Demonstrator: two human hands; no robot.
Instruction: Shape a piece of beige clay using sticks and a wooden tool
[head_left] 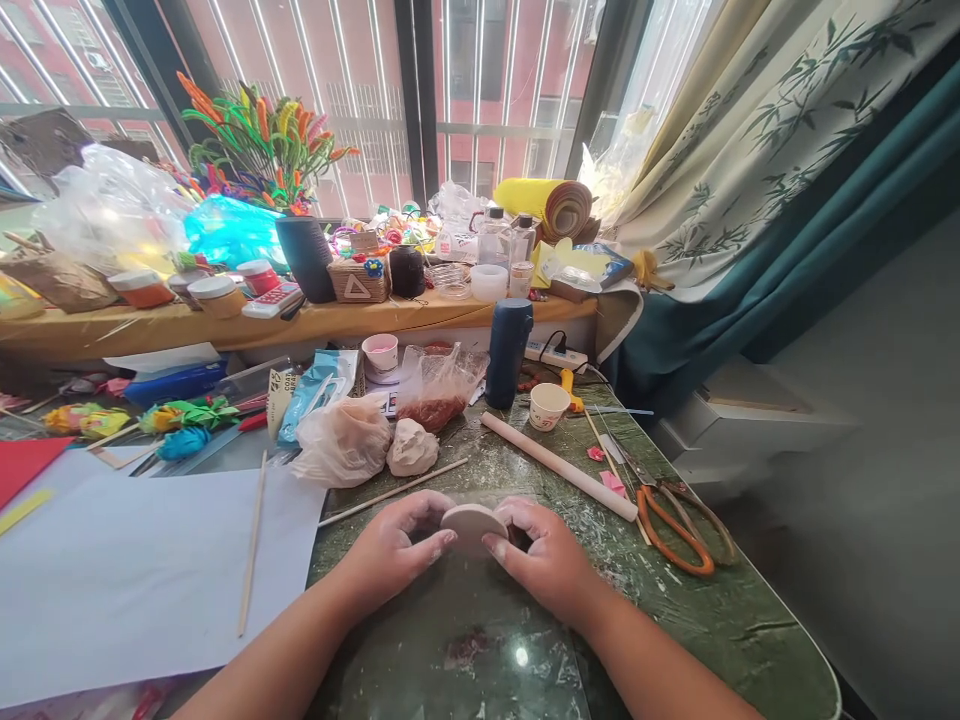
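Between my two hands is a flat round disc of pale clay (474, 524), tilted and held just above the table. My left hand (409, 545) pinches its left edge with thumb and fingers. On the opposite edge, my right hand (536, 550) grips it the same way. White residue coats the fingertips of both hands. A lump of the same pale clay (412, 447) lies beyond my left hand, beside a clear plastic bag with pale contents (341, 440). A smooth rolling pin (559, 467) rests diagonally beyond my right hand.
Orange-handled scissors (675, 530) lie near the right table edge. A paper cup (549, 406) and a dark blue cylinder (510, 352) stand farther back. White paper (150, 570) with a thin wooden stick (253, 545) covers the left side. A cluttered window ledge (420, 318) runs behind.
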